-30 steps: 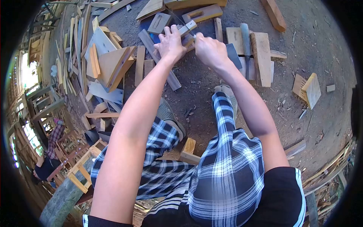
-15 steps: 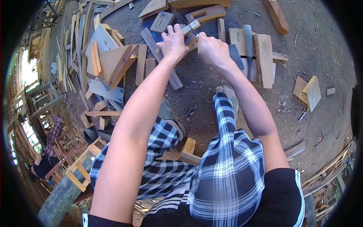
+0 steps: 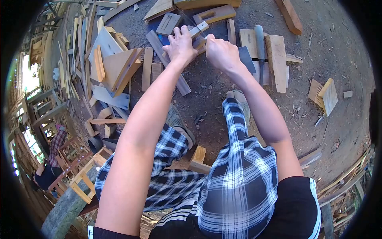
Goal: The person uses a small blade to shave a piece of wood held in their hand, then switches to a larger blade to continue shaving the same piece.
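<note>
My left hand [image 3: 181,47] presses down with bent fingers over a short pale wooden piece [image 3: 199,28], which has a small dark spot near its end. Close on its right, my right hand [image 3: 223,52] is closed in a fist. A thin dark line runs up and left from near that fist, but what the fist holds is hidden. Under and beside the left hand lies a long grey-brown wooden strip [image 3: 181,83]. Just beyond are a grey block with a slot [image 3: 169,23] and a wooden block with an oblong hole [image 3: 215,15].
Right of my hands lie a chisel-like tool with a bluish handle [image 3: 260,38], a thick wooden block [image 3: 275,65] and a dark flat plate [image 3: 246,59]. Boards and offcuts [image 3: 119,69] pile up on the left. Another person [image 3: 47,173] is at far left, by wooden frames [image 3: 85,181].
Both hands stay at the wooden piece, with the right fist shifted very slightly left. The whole view has also drifted a little; otherwise little differs.
</note>
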`<move>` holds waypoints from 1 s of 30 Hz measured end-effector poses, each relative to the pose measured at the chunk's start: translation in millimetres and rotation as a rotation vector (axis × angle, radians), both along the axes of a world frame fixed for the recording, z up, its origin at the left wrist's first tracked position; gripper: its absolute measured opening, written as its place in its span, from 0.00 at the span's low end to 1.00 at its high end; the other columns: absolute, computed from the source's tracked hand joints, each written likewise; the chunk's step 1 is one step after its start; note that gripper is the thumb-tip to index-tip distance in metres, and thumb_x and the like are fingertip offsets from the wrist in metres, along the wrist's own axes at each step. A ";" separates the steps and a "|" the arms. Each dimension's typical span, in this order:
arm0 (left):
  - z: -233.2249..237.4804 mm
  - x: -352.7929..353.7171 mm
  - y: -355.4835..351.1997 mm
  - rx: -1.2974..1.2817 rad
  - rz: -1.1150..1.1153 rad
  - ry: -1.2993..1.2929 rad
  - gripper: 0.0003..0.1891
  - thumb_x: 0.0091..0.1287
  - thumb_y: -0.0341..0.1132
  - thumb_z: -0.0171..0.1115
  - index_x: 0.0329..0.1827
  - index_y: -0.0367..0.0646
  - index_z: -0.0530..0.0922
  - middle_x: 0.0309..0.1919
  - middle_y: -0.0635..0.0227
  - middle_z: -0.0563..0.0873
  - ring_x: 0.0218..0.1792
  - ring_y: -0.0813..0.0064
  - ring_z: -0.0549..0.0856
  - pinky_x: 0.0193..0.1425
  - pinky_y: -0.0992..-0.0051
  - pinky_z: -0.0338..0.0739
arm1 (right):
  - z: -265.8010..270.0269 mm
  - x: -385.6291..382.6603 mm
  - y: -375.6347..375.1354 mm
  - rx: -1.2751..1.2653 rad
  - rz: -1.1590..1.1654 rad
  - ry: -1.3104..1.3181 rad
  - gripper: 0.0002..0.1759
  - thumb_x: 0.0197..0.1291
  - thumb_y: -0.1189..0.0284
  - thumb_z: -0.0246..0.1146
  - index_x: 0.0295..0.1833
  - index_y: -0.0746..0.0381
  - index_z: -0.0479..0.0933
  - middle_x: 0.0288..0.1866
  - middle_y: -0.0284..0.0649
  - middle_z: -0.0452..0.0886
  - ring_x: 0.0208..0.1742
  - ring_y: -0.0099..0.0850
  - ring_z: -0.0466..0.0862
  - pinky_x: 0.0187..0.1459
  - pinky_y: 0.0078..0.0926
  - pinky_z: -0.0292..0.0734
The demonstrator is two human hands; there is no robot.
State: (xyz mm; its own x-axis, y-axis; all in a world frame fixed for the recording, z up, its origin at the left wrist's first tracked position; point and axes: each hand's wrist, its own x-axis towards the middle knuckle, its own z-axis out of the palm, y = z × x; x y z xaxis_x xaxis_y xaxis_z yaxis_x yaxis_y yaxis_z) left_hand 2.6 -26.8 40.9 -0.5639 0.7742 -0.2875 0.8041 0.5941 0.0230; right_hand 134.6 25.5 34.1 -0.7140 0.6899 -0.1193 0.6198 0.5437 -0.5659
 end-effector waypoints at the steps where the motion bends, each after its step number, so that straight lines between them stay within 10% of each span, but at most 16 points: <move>1: 0.4 2.4 -0.8 0.003 -0.001 -0.006 0.40 0.50 0.39 0.78 0.65 0.47 0.65 0.61 0.62 0.71 0.64 0.53 0.74 0.57 0.42 0.73 | -0.3 5.4 -3.4 0.000 0.004 -0.005 0.09 0.66 0.73 0.48 0.41 0.67 0.71 0.32 0.57 0.86 0.37 0.52 0.88 0.38 0.49 0.83; 30: 4.4 0.8 4.4 -0.014 0.005 -0.006 0.46 0.49 0.42 0.81 0.70 0.49 0.62 0.64 0.61 0.70 0.65 0.51 0.74 0.58 0.40 0.75 | -0.3 24.3 -11.1 -0.004 -0.014 -0.005 0.09 0.67 0.72 0.48 0.42 0.66 0.71 0.30 0.56 0.85 0.33 0.52 0.88 0.34 0.52 0.83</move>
State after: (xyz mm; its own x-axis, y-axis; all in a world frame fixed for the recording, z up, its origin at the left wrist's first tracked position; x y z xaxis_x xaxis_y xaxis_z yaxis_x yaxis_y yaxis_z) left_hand 3.4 -22.4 45.3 -0.5656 0.7673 -0.3021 0.8011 0.5982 0.0194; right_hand 158.9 14.4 33.8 -0.7039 0.6990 -0.1259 0.6302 0.5329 -0.5646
